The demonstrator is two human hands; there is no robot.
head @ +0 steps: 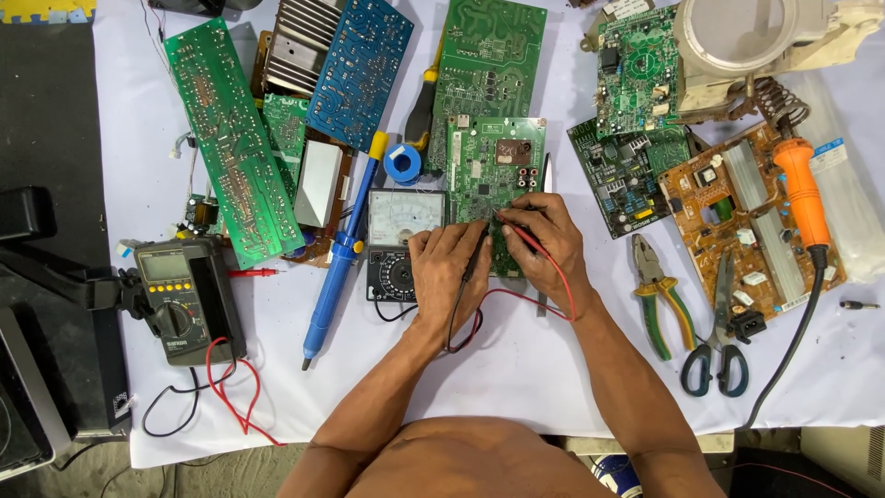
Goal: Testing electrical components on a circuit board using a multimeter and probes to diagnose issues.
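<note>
Red probe (524, 234) in right hand (551, 247), tip pointing up-left onto green board (489, 166).

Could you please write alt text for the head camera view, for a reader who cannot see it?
Two bare hands press meter probes onto a green circuit board: the left hand holds the black probe, the right hand the red probe. An analog multimeter sits beside them.

Both bare forearms rise from six o'clock and converge toward twelve. The left hand (445, 267) lies knuckles up, fingers curled in a closed pinch pointing to one o'clock. The right hand (546, 242), just beside it at three o'clock, arches with fingers pinched together, pointing toward ten o'clock.
</note>
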